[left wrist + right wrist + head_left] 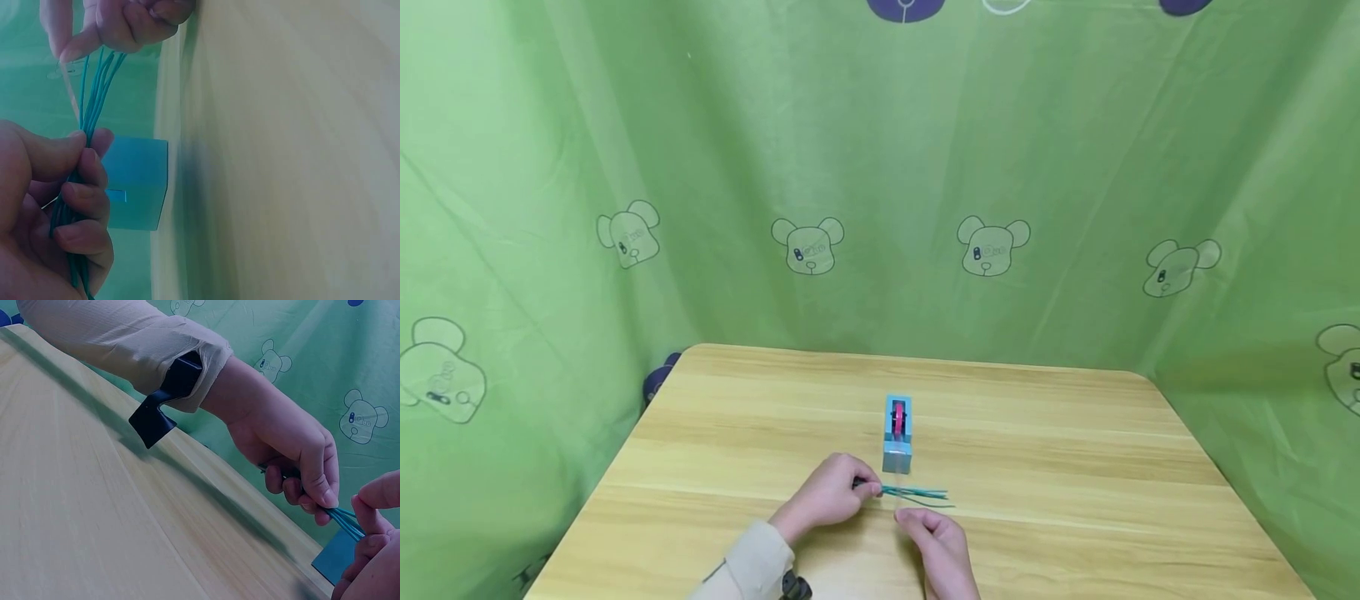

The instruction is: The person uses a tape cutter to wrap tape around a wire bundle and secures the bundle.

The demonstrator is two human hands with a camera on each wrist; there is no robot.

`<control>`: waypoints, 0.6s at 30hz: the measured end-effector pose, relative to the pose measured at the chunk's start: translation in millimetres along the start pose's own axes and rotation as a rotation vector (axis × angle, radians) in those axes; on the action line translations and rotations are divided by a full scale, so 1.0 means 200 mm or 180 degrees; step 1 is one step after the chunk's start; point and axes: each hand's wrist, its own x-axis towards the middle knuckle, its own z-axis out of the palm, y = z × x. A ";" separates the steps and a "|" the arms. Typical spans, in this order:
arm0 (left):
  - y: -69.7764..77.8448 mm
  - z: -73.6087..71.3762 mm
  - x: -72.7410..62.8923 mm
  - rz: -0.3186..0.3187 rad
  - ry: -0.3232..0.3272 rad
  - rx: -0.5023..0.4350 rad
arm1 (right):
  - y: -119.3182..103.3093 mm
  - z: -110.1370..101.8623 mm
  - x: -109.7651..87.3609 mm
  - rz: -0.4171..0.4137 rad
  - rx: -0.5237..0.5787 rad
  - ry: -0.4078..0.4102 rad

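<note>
My left hand (837,493) grips a bundle of thin green wires (925,492), fingers curled round it and the thumb on top. The loose ends fan out to the right in the head view. Between thumb and forefinger, my right hand (938,546) pinches the end of a clear tape strip (70,94). That strip runs from the blue tape dispenser (897,461) toward me and crosses the wires near the left fingertips. A pink roll (898,419) sits in the dispenser, which stands just beyond both hands. Part of the bundle is hidden inside the left palm.
A light wooden table (1060,467) lies under everything. Behind it and at both sides hangs a green curtain (895,300) printed with bear heads. A black wrist mount (165,403) sits at the left sleeve's cuff, close above the tabletop.
</note>
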 end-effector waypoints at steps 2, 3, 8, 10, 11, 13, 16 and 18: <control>0.00 0.00 0.00 0.0005 0.0010 0.0003 | 0.00 0.00 0.00 -0.0010 -0.0007 -0.0001; 0.00 0.01 0.00 0.0000 0.0010 -0.0011 | 0.00 0.00 0.00 -0.0012 -0.0013 -0.0001; 0.02 0.02 0.00 -0.0014 -0.0004 -0.0093 | 0.00 0.00 0.01 -0.0014 -0.0010 0.0000; 0.02 0.02 0.00 -0.0006 -0.0007 -0.0108 | 0.00 0.00 0.01 -0.0017 -0.0003 -0.0001; 0.02 0.02 0.00 -0.0002 -0.0007 -0.0109 | 0.00 0.00 0.01 -0.0026 -0.0003 -0.0007; 0.03 0.03 0.00 0.0001 -0.0009 -0.0113 | 0.01 0.00 0.01 -0.0047 -0.0002 -0.0024; 0.04 0.03 -0.01 -0.0007 -0.0019 -0.0120 | 0.01 0.00 0.01 -0.0051 -0.0007 -0.0031; 0.05 0.04 -0.01 0.0007 -0.0016 -0.0119 | 0.02 0.00 0.02 -0.0068 -0.0017 -0.0037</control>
